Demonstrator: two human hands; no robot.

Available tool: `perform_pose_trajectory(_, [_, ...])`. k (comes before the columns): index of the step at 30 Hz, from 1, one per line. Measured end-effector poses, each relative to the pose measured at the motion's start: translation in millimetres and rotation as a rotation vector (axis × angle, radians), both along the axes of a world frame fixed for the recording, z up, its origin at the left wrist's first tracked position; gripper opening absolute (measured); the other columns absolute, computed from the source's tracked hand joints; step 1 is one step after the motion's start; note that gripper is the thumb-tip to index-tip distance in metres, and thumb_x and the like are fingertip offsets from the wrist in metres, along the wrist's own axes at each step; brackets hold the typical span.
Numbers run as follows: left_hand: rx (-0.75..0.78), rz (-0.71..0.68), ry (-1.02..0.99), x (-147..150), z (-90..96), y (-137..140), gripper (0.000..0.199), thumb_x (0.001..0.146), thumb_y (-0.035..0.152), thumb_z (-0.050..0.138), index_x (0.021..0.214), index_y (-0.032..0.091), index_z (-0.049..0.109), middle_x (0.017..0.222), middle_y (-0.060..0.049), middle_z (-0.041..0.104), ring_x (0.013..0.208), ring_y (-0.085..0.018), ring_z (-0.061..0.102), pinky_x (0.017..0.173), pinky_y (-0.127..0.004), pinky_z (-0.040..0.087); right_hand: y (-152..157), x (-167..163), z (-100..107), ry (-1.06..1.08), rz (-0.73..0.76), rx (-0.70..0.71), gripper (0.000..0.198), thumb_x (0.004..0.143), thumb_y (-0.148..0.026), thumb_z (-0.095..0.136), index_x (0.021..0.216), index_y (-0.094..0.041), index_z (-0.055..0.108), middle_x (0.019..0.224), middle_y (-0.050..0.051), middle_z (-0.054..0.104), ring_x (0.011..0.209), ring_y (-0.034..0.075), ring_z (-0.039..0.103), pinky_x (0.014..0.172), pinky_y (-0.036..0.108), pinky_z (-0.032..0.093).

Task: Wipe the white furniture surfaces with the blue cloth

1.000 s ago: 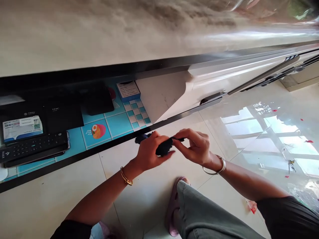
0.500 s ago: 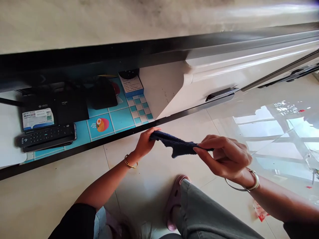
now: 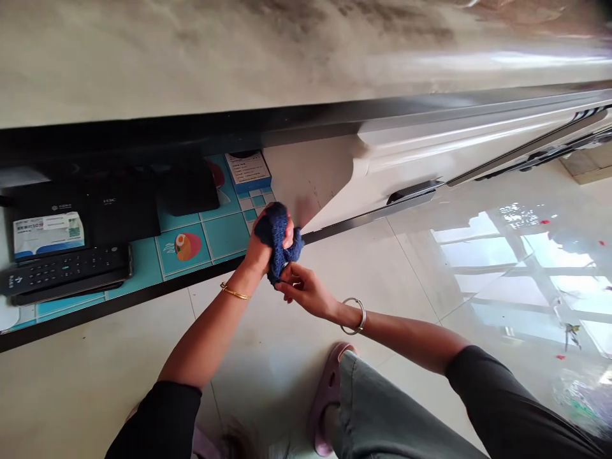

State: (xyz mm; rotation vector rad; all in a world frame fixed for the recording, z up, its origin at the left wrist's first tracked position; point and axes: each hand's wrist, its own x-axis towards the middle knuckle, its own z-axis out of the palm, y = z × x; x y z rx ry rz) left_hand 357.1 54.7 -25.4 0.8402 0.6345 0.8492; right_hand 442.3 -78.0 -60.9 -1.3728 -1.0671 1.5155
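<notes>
A dark blue cloth (image 3: 280, 239) is bunched over my left hand (image 3: 261, 252), whose fingers are partly hidden and wrapped in it at the front edge of the open cabinet shelf. My right hand (image 3: 308, 290) pinches the cloth's lower end between thumb and fingers, just below and right of the left. Closest to the cloth is a small white and blue box (image 3: 248, 171) on the shelf's blue tile-patterned liner (image 3: 229, 233).
On the shelf's left lie a remote control (image 3: 67, 268), a black router box (image 3: 124, 210) with a label card (image 3: 48, 234) beside it, and another black device (image 3: 189, 191). Right of the opening is a white drawer front with a dark handle (image 3: 414, 191). Below is the glossy tiled floor (image 3: 406, 274).
The cloth was stretched between both hands; now it is gathered around my left hand. My right hand has moved left to meet it, and the left has risen to the shelf edge.
</notes>
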Motion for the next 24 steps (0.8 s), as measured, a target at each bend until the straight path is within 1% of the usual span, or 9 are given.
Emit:
perform_pose_trajectory(2, [-0.071,-0.014,-0.023,6.9,5.8,4.5,0.02,0.076,0.035,0.07,0.081,0.024,0.055,0.052,0.007,0.045,0.041,-0.008,0.037,0.041,-0.021,0.03,9.0,-1.1,-3.4,0.037,-0.046,-0.055,0.044,0.083,-0.054,0.076,0.083,-0.02,0.047,0.071,-0.007,0.055,0.056,0.008,0.06,0.052,0.022,0.053])
perform_pose_trajectory(3, [-0.104,-0.017,-0.016,9.7,8.2,5.7,0.02,0.072,0.029,0.073,0.08,0.023,0.055,0.051,0.009,0.044,0.041,-0.007,0.036,0.041,-0.02,0.029,11.2,-1.3,-4.1,0.041,-0.059,-0.067,0.046,0.082,-0.055,0.076,0.083,-0.021,0.046,0.07,-0.007,0.054,0.055,0.008,0.06,0.052,0.022,0.052])
perform_pose_trajectory(5, [-0.138,-0.032,0.018,13.2,11.4,6.1,0.022,0.066,0.02,0.074,0.073,0.022,0.052,0.049,0.01,0.043,0.04,-0.005,0.036,0.041,-0.019,0.033,11.8,-1.2,-4.9,0.039,-0.071,-0.07,0.046,0.082,-0.056,0.075,0.084,-0.021,0.046,0.07,-0.008,0.054,0.055,0.007,0.059,0.051,0.022,0.052])
perform_pose_trajectory(8, [-0.152,-0.061,0.037,14.5,12.3,3.8,0.025,0.064,0.015,0.072,0.066,0.021,0.047,0.049,0.01,0.042,0.039,-0.004,0.034,0.041,-0.019,0.037,7.0,0.7,-5.5,0.042,-0.053,-0.069,0.046,0.084,-0.056,0.075,0.084,-0.02,0.046,0.071,-0.007,0.054,0.055,0.007,0.06,0.053,0.023,0.053])
perform_pose_trajectory(10, [-0.185,-0.058,0.026,15.0,12.6,3.3,0.027,0.066,0.014,0.072,0.066,0.021,0.046,0.051,0.011,0.042,0.038,-0.004,0.036,0.041,-0.018,0.037,3.2,2.6,-4.2,0.047,-0.051,-0.074,0.045,0.084,-0.056,0.074,0.084,-0.02,0.047,0.071,-0.007,0.055,0.055,0.007,0.06,0.053,0.022,0.053])
perform_pose_trajectory(13, [-0.256,-0.049,-0.047,17.7,17.3,6.4,0.029,0.071,0.016,0.071,0.068,0.021,0.043,0.051,0.011,0.04,0.037,-0.003,0.035,0.039,-0.016,0.03,0.2,5.4,2.2,0.08,-0.091,-0.056,0.044,0.085,-0.056,0.074,0.087,-0.02,0.048,0.072,-0.007,0.054,0.055,0.007,0.06,0.052,0.022,0.053])
perform_pose_trajectory(16, [-0.274,-0.052,-0.095,20.3,25.6,9.1,0.024,0.078,0.018,0.066,0.07,0.021,0.044,0.049,0.01,0.039,0.035,-0.003,0.035,0.038,-0.015,0.024,-0.2,6.9,11.6,0.119,-0.12,-0.015,0.041,0.088,-0.053,0.073,0.087,-0.02,0.049,0.072,-0.007,0.053,0.056,0.006,0.06,0.053,0.021,0.053])
perform_pose_trajectory(21, [-0.322,-0.079,-0.042,20.2,33.3,2.1,0.032,0.072,0.021,0.072,0.068,0.022,0.04,0.045,0.011,0.036,0.033,-0.003,0.031,0.037,-0.016,0.023,-4.3,7.2,21.4,0.099,-0.012,-0.047,0.042,0.087,-0.051,0.075,0.082,-0.02,0.047,0.067,-0.007,0.054,0.055,0.007,0.061,0.053,0.02,0.052])
perform_pose_trajectory(24, [-0.351,-0.051,-0.117,20.3,36.8,-1.1,0.035,0.076,0.023,0.073,0.069,0.021,0.039,0.046,0.011,0.033,0.033,-0.003,0.029,0.037,-0.016,0.022,-6.6,7.7,25.2,0.125,-0.063,-0.051,0.043,0.087,-0.053,0.075,0.083,-0.02,0.047,0.068,-0.007,0.054,0.055,0.007,0.06,0.052,0.02,0.053])
